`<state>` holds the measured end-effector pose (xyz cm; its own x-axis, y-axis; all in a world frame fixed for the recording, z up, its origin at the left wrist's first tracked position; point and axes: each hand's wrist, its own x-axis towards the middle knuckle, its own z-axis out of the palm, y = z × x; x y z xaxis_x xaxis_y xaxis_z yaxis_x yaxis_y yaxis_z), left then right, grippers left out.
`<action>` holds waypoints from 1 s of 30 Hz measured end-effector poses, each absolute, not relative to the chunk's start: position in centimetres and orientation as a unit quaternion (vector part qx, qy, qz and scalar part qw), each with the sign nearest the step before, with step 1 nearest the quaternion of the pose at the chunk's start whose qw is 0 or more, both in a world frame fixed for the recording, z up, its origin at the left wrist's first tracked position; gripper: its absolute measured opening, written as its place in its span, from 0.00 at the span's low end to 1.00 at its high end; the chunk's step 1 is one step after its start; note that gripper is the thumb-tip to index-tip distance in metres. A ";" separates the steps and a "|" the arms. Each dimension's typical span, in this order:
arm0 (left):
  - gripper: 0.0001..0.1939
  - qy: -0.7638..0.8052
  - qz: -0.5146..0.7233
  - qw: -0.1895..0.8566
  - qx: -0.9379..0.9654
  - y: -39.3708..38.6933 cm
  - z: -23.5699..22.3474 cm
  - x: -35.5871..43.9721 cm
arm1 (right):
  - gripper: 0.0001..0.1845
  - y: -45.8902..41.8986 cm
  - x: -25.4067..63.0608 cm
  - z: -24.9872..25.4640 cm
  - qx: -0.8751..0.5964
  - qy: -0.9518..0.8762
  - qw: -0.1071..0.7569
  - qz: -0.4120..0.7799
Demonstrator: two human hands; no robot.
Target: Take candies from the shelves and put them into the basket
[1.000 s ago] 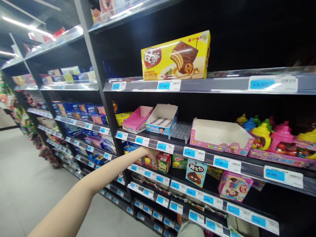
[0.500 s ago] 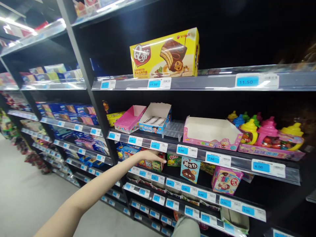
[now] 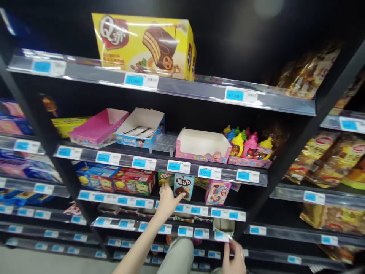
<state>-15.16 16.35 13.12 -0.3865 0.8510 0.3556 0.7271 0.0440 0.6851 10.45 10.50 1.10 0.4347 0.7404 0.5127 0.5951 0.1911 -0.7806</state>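
Note:
My left hand (image 3: 167,201) reaches to the shelf with its thumb and fingers spread, holding nothing. It is at a light-blue box with a chocolate mushroom picture (image 3: 183,186); the thumb overlaps the box front, and I cannot tell whether it touches. A green box (image 3: 165,178) stands just behind the fingertips. Low on the right, my right hand (image 3: 234,259) has thumb and fingers apart, nothing visible in it, its fingertips close to a lower shelf's price strip (image 3: 222,236). To the right of the light-blue box stands a pink-purple box (image 3: 218,193).
Red boxes (image 3: 134,180) and blue boxes (image 3: 97,177) fill the left of this shelf. Above are open display trays (image 3: 203,146), colourful bottle-shaped candy containers (image 3: 251,146) and a large yellow cake box (image 3: 145,45). My knee (image 3: 179,253) is close to the lower shelves. Bagged snacks (image 3: 339,156) lie right.
The view has turned right and down. My left hand has moved from the red boxes to the light-blue box. My right hand has come into view at lower right.

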 end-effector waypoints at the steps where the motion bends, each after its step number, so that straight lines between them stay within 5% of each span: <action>1: 0.41 0.716 0.435 0.069 0.541 17.4 12.6 -15.0 | 0.22 11.7 10.9 2.9 -0.619 -0.544 0.565 0.051; 6: 0.37 0.708 0.451 0.068 0.540 19.0 11.3 -13.6 | 0.49 18.4 9.7 12.3 -0.578 -0.605 0.547 0.007; 11: 0.40 0.703 0.424 0.078 0.565 18.7 11.4 -10.8 | 0.60 21.9 6.7 13.8 -0.591 -0.558 0.573 0.104; 21: 0.40 0.644 0.385 0.174 0.638 19.3 11.7 -5.6 | 0.53 23.6 11.0 11.8 -0.580 -0.511 0.604 0.194; 30: 0.41 0.574 0.360 0.227 0.699 18.6 12.9 -4.5 | 0.48 21.3 12.4 11.7 -0.661 -0.532 0.527 0.057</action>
<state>-4.46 18.65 12.94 0.0814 0.9668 0.2423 0.6397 -0.2371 0.7312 12.42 21.26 11.69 0.4281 0.7623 0.4855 0.6430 0.1206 -0.7563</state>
